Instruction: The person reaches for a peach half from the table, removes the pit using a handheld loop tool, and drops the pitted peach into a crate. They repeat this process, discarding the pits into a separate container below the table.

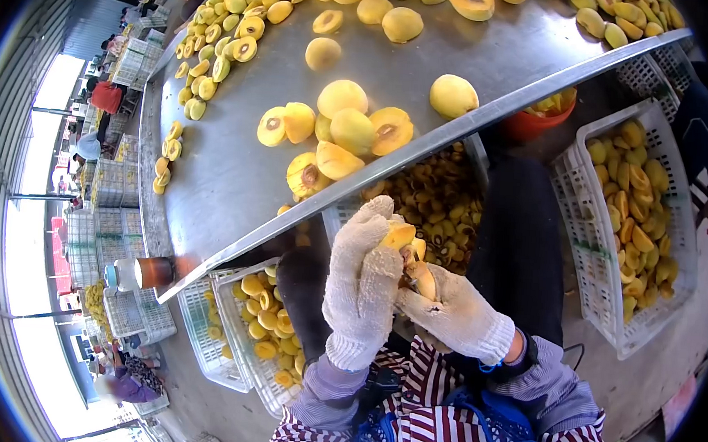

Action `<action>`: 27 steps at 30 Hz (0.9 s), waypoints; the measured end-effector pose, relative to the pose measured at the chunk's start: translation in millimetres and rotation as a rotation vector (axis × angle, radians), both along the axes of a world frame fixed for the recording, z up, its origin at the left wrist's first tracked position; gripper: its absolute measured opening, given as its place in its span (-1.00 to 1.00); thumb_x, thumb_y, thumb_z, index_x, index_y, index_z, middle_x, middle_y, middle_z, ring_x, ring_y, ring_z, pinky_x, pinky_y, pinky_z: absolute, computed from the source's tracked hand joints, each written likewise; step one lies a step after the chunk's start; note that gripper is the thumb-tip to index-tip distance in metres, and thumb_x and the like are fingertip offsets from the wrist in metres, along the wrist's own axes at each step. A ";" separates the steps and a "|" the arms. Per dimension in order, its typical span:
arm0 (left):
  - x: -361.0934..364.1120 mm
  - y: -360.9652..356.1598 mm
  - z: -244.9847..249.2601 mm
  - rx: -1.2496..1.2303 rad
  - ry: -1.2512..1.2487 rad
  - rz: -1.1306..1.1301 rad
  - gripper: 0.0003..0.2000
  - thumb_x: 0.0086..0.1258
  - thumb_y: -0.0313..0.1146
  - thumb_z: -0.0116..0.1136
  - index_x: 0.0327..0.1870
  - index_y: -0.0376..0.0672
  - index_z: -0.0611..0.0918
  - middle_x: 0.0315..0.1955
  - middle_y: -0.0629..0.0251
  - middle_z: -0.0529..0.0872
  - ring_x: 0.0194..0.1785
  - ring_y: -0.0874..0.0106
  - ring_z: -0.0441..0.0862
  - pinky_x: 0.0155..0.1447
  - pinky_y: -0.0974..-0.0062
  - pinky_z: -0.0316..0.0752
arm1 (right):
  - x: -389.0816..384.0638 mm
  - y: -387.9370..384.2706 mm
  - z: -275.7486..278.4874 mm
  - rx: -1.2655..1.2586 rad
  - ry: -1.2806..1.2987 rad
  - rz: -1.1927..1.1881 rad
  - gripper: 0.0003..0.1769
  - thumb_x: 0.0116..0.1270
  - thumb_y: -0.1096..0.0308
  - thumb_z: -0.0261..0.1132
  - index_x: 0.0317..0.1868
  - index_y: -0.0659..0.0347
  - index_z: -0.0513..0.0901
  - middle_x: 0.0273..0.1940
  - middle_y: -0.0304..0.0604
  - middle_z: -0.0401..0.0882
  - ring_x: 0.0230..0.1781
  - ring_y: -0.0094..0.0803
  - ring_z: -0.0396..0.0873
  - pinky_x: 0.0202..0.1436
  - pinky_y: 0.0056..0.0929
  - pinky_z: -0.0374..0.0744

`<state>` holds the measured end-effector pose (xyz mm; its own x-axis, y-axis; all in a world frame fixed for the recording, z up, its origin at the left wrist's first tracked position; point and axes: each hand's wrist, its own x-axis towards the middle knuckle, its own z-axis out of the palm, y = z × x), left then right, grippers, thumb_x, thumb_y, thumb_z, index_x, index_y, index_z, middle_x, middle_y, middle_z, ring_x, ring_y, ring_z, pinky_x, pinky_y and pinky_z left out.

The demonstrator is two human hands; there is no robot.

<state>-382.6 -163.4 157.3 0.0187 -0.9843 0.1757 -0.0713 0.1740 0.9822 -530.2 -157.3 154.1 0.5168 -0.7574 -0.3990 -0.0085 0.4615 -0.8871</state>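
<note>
Both my hands wear off-white knit gloves and meet in front of my lap, just below the metal table's edge. My left hand (362, 279) is closed around a yellow peach piece (399, 234), its fingers pointing up. Against that fruit, my right hand (464, 315) is closed too, its fingers curled; a tan, rounded piece shows at its fingertips, and I cannot tell what it is. On the table (225, 187) beyond my hands lies a small cluster of peach halves (350, 130), some showing brown pits or hollows.
Peach halves (244, 28) are heaped along the table's far side. Below its near edge stands a crate of darker pieces (438, 198) between my knees. Other crates of peaches stand left (269, 322) and right (628, 232). An orange bucket (533, 125) is under the table. People work far left.
</note>
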 end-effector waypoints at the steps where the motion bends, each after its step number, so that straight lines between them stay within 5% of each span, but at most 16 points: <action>1: -0.3 -0.4 -6.2 -0.097 -0.064 0.010 -0.72 0.55 -0.42 0.09 0.21 -0.27 0.54 0.35 -0.17 0.44 0.35 0.11 0.50 0.35 0.21 0.49 | -2.8 -2.9 3.2 0.072 -0.042 0.019 -0.62 0.50 0.02 0.22 0.01 0.18 0.51 -0.46 -0.16 0.57 -0.55 -0.24 0.60 -0.46 -0.34 0.56; 6: -7.5 -0.4 -1.0 -0.412 -0.546 0.023 -0.69 0.52 -0.43 0.12 0.21 -0.32 0.56 0.30 -0.18 0.50 0.35 0.02 0.52 0.38 0.23 0.46 | -17.8 -11.4 4.8 0.415 -0.249 0.082 -0.56 0.52 -0.06 0.21 0.00 0.20 0.50 -0.66 -0.35 0.43 -0.79 -0.67 0.34 -0.78 -0.63 0.27; 8: -4.7 -3.6 0.1 -0.390 -0.529 -0.016 -0.71 0.52 -0.44 0.12 0.19 -0.32 0.58 0.29 -0.18 0.52 0.35 0.03 0.51 0.38 0.25 0.46 | -18.2 -6.1 -2.6 0.415 -0.294 0.083 -0.61 0.52 -0.02 0.23 -0.09 0.18 0.49 -0.64 -0.35 0.45 -0.80 -0.65 0.33 -0.79 -0.64 0.24; 10: -11.4 -5.5 12.5 0.074 -0.009 0.004 -0.73 0.48 -0.51 0.15 0.15 -0.33 0.61 0.24 -0.12 0.58 0.31 0.10 0.56 0.35 0.30 0.47 | -17.0 -7.1 -2.0 0.415 -0.235 0.138 -0.61 0.50 -0.03 0.25 -0.12 0.16 0.49 -0.65 -0.36 0.44 -0.80 -0.65 0.30 -0.79 -0.65 0.22; 14: -5.9 -13.0 15.1 0.103 -0.182 -0.047 -0.76 0.45 -0.49 0.20 0.09 -0.30 0.66 0.15 0.01 0.68 0.21 0.20 0.65 0.29 0.37 0.52 | -23.8 -5.1 -22.4 0.624 -0.636 0.213 -0.70 0.48 0.08 0.26 -0.21 0.15 0.51 -0.63 -0.35 0.45 -0.82 -0.65 0.24 -0.82 -0.59 0.19; 19: -3.3 -28.7 19.2 -0.313 -0.545 -0.207 -0.76 0.43 -0.45 0.24 0.07 -0.25 0.68 0.13 0.06 0.71 0.15 0.25 0.69 0.24 0.40 0.55 | -19.1 2.9 -23.4 0.593 -0.536 0.185 -0.68 0.48 0.09 0.26 -0.27 0.20 0.57 -0.60 -0.32 0.48 -0.78 -0.61 0.31 -0.78 -0.55 0.29; 23: -6.6 -26.1 16.9 0.206 -0.049 -0.281 -0.70 0.50 -0.28 0.21 0.11 -0.26 0.66 0.16 0.03 0.68 0.18 0.27 0.66 0.24 0.40 0.54 | -21.1 7.5 -26.6 0.615 -0.600 0.154 -0.65 0.49 0.05 0.27 -0.17 0.22 0.59 -0.55 -0.27 0.54 -0.72 -0.55 0.42 -0.69 -0.54 0.42; 25: -6.3 -26.8 17.1 0.213 0.023 -0.327 -0.50 0.49 0.00 0.16 0.20 -0.26 0.60 0.17 0.04 0.66 0.18 0.23 0.66 0.21 0.36 0.60 | 7.3 21.6 -92.1 0.919 -1.485 0.486 -0.58 0.53 0.06 0.19 0.09 0.28 0.52 -0.22 -0.08 0.59 -0.41 -0.34 0.59 -0.32 -0.29 0.58; 27: -7.8 -25.7 18.9 0.256 0.115 -0.345 -0.37 0.47 0.18 0.12 0.24 -0.26 0.57 0.17 0.02 0.65 0.18 0.20 0.66 0.20 0.32 0.63 | 25.7 27.1 -105.2 1.050 -2.063 0.740 -0.49 0.56 0.05 0.14 0.27 0.29 0.44 -0.01 0.05 0.60 -0.21 -0.19 0.67 -0.10 -0.09 0.65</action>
<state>-390.4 -189.1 176.3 -0.3133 -0.9478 -0.0586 0.0605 -0.0815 0.9948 -504.5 -130.2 48.9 0.5458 -0.3218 0.7737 -0.0995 0.8919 0.4412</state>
